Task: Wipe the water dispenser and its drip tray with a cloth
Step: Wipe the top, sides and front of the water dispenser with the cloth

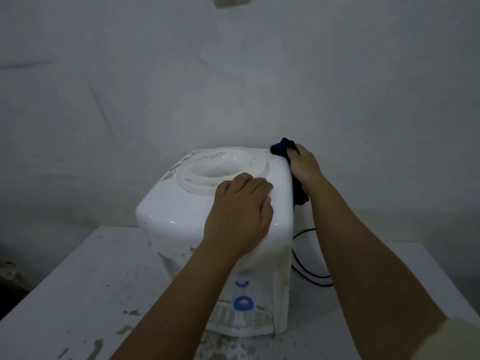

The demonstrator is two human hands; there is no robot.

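A white tabletop water dispenser (181, 211) stands on a worn white table (78, 294), its round bottle well open at the top. My left hand (239, 214) rests flat on the dispenser's top front, fingers curled over the surface, holding nothing. My right hand (305, 165) presses a dark blue cloth (281, 146) against the dispenser's upper right side; the cloth hangs down under my palm. A blue tap lever (243, 304) sits on the front above the stained drip tray (239, 320).
A black power cord (309, 275) loops on the table right of the dispenser. A bare white wall (233, 74) stands close behind. The table's paint is chipped, and its left edge drops off into a dark area.
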